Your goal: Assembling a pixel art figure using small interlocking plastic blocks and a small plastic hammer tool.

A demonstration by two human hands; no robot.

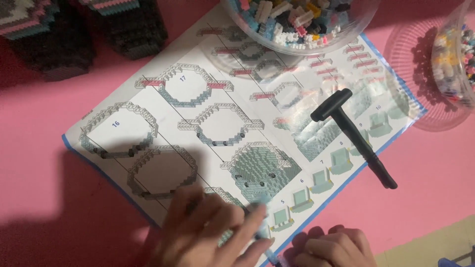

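A: Where are the person's hands?

B: Both sit at the bottom edge of the view. The left hand (pixel 208 232) lies on the lower corner of the large printed instruction sheet with a blue border (pixel 163 113), fingers spread and blurred. The right hand (pixel 334 248) rests just off the sheet's edge on the pink surface (pixel 435 168), fingers curled under.

A: Is either one holding anything?

B: Between them there is a small pale blue brick piece (pixel 262 225), touching the left fingertips. Whether the left hand is clamped on it cannot be told; the blur hides the grip. The right hand's curled fingers also hide whether they enclose anything.

A: What lies around them?

B: A black plastic T-shaped tool (pixel 354 136) lies slantwise on the sheet's right side, its handle end reaching out over the pink surface, well apart from both hands. At the top, a clear round bowl of mixed small bricks (pixel 297 22) stands on the upper edge of the sheet. A second clear bowl of bricks (pixel 457 64) sits at the right edge of the view, beside the sheet. In the top left corner stand two dark built brick blocks with pale blue and pink stripes (pixel 84 29).
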